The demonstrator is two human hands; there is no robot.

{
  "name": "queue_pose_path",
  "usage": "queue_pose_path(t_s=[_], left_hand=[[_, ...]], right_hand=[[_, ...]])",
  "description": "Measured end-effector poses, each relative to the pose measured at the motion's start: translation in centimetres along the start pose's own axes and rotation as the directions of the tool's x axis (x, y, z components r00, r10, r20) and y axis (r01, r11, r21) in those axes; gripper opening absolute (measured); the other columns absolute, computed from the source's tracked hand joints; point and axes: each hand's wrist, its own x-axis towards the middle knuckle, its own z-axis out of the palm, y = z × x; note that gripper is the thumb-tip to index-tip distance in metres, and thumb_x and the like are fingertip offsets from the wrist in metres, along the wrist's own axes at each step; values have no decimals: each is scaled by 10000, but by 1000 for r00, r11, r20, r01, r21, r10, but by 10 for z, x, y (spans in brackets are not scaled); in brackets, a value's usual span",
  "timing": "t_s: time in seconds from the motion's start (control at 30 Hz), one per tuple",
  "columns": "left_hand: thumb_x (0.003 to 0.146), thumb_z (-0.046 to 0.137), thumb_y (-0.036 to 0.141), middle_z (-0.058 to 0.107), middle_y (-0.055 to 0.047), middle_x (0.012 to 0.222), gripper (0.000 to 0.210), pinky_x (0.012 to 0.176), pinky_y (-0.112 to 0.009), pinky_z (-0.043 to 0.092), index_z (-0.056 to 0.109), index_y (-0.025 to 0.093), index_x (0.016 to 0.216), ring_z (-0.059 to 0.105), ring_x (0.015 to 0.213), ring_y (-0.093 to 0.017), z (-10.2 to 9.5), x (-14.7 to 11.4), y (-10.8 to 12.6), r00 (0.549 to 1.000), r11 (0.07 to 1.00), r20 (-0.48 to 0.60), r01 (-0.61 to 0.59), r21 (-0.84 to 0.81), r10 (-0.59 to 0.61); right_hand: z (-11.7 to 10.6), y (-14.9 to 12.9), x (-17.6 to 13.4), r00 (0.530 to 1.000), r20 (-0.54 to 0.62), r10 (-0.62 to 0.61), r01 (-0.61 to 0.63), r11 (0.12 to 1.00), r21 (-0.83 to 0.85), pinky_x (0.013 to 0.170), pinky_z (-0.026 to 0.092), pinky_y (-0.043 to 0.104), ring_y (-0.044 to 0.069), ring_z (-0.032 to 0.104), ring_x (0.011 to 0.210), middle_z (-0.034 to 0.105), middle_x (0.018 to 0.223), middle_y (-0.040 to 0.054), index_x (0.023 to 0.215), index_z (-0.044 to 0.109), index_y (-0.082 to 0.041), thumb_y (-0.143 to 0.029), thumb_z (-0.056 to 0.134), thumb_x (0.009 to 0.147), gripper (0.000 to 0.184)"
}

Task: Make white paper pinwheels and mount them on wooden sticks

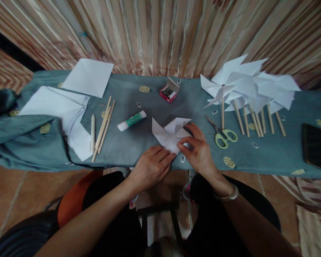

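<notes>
A white paper pinwheel (171, 135) without a stick lies near the front edge of the cloth-covered table, its blades folded toward the middle. My left hand (153, 164) rests at its lower left, with the fingers closed together on the paper's lower edge. On the other side, my right hand (197, 150) pinches the pinwheel's right part between thumb and fingers. A glue stick (132, 120) with a green label lies to the upper left of the pinwheel. Beyond it stands a small open red box (169, 91) holding tiny dark pieces.
Scissors (221, 134) with green handles lie right of my hands. Several finished pinwheels (246, 85) on wooden sticks are piled behind them. A phone (316, 147) lies far right. At left are wooden sticks (103, 128), a white pencil-like stick (92, 132) and paper sheets (52, 103).
</notes>
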Motion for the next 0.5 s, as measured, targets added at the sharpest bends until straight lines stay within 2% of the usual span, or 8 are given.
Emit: queue_pose_path(t_s=[0.5], left_hand=[[917, 478, 184, 700, -103, 1017, 247, 826, -390, 551, 618, 133, 1114, 633, 925, -218, 0, 2, 0, 1000, 1000, 14, 11, -22, -11]], right_hand=[[4, -4, -2, 1000, -22, 21, -22, 999, -41, 1090, 352, 512, 293, 385, 1372, 552, 1355, 91, 715, 617, -232, -191, 576, 809, 111]])
